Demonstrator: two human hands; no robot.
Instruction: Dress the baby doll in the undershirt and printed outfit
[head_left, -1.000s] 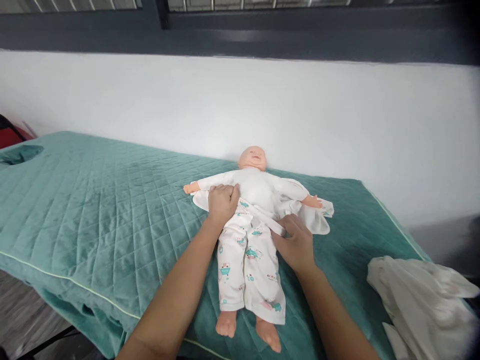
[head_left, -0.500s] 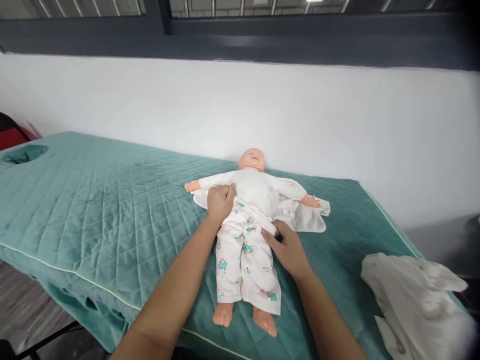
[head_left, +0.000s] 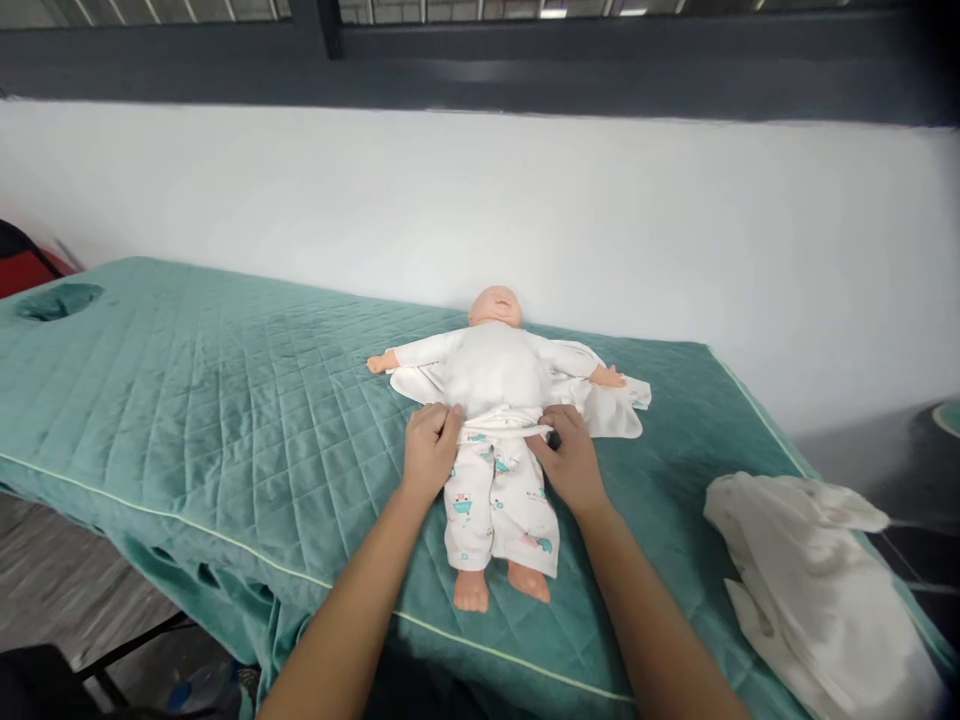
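Note:
A baby doll [head_left: 495, 307] lies face up on a green quilted cover, arms spread, in a white top [head_left: 495, 370]. Patterned white pants [head_left: 517, 500] cover its legs, with both bare feet showing below the cuffs. At the left side of the waistband, my left hand [head_left: 433, 448] is closed on the pants' edge. My right hand [head_left: 570, 455] pinches the waistband at the other side, thumb in front. Between the hands the waistband runs level, its edge folded. Part of a white garment [head_left: 611, 408] is spread beneath the doll's arms.
The green bed [head_left: 225, 400] has a face hole [head_left: 58, 301] at its far left. Crumpled white cloth [head_left: 817, 590] lies at the right front edge. A white wall [head_left: 450, 200] stands behind the bed. Something red and black [head_left: 26, 265] is at the far left.
My left hand has moved down from the doll's belly to the side of the waistband. The waistband, slanted before, is now level. My right hand has moved slightly up, still on the pants.

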